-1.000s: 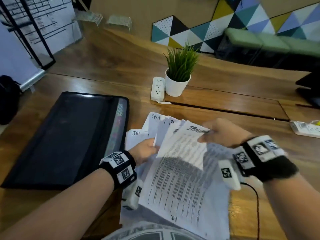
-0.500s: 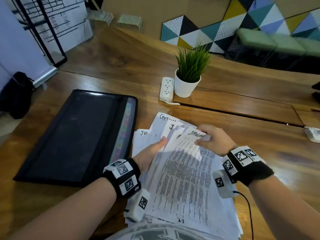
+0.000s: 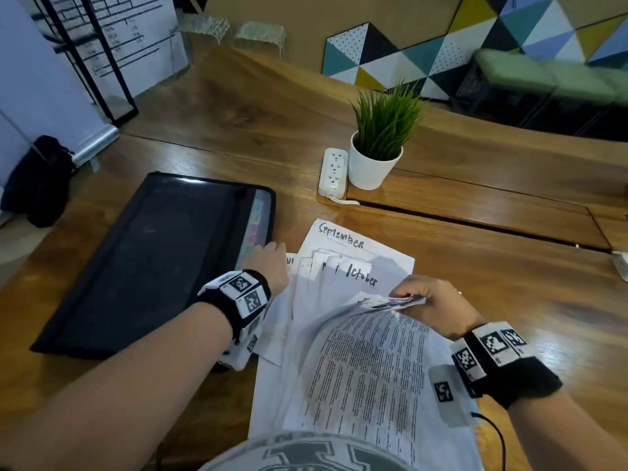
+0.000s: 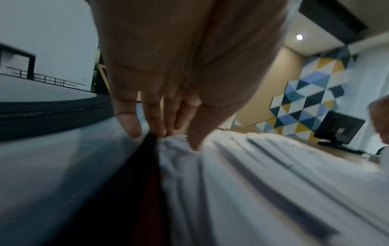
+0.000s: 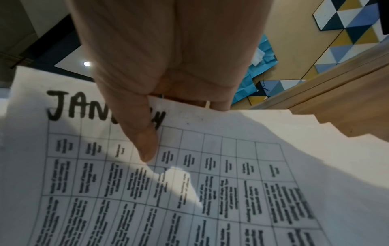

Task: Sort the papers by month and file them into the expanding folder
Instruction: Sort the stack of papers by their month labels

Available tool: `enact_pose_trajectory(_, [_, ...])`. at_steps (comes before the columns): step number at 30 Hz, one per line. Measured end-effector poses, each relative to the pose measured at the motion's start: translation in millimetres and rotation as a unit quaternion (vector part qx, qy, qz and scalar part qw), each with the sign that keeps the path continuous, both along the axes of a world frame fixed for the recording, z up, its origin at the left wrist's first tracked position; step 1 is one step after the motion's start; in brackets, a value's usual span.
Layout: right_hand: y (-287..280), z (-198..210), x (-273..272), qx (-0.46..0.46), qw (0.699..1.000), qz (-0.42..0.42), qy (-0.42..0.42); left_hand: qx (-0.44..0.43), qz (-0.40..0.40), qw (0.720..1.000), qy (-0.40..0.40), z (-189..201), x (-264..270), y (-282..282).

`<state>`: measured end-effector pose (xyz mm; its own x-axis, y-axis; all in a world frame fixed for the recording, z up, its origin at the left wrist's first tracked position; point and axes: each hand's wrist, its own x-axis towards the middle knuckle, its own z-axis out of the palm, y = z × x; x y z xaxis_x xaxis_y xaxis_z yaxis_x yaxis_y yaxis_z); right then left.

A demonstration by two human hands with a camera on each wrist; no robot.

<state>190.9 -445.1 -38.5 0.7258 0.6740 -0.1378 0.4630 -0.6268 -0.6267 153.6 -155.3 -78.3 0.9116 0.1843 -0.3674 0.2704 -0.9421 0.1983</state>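
Observation:
The black expanding folder (image 3: 146,263) lies flat on the wooden table at the left, coloured tabs (image 3: 255,226) showing along its right edge. My left hand (image 3: 272,253) reaches that edge, and its straight fingertips (image 4: 156,129) touch the folder's rim (image 4: 52,106). A loose pile of papers (image 3: 356,266) lies to the right, with "September" (image 3: 339,237) and "October" (image 3: 362,278) sheets on view. My right hand (image 3: 406,299) pinches the top edge of the "January" sheet (image 5: 189,191), thumb (image 5: 145,143) on top and fingers beneath, lifting it off the pile.
A potted plant (image 3: 377,154) in a white pot and a white power strip (image 3: 334,173) stand beyond the papers. A black bag (image 3: 37,181) sits on the floor at the far left. A black cable (image 3: 499,436) trails from my right wrist.
My left hand has let go of the papers and moved left to the folder's tabbed edge. The right hand keeps the January sheet and has raised it, uncovering the October sheet.

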Motion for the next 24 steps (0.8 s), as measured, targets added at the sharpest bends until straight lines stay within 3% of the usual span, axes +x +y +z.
enact_pose_trajectory(3, [-3, -1, 0, 0.007, 1.000, -0.007, 0.003, 0.032, -0.022, 0.999, 0.020, 4, 8, 7])
enact_pose_trajectory(8, [-2, -1, -1, 0.019, 1.000, -0.019, 0.015, 0.003, -0.005, 0.998, 0.062, 4, 12, 8])
enact_pose_trajectory(11, [-1, -3, 1, 0.030, 0.998, -0.039, 0.038, -0.090, 0.059, 0.993, 0.038, 1, 13, 9])
enact_pose_trajectory(13, [0, -6, 4, 0.046, 0.997, -0.048, 0.040, -0.237, 0.119, 0.964, -0.033, 5, 12, 9])
enact_pose_trajectory(15, [3, -7, 8, 0.042, 0.997, -0.050, 0.034, -0.350, 0.171, 0.916, -0.092, 13, 9, 6])
enact_pose_trajectory(22, [13, 0, 13, -0.019, 1.000, -0.012, -0.016, -0.451, 0.283, 0.828, -0.176, 24, 4, -2])
enact_pose_trajectory(24, [14, 2, 12, -0.022, 1.000, -0.004, -0.014, -0.443, 0.280, 0.828, -0.198, 29, 3, -5])
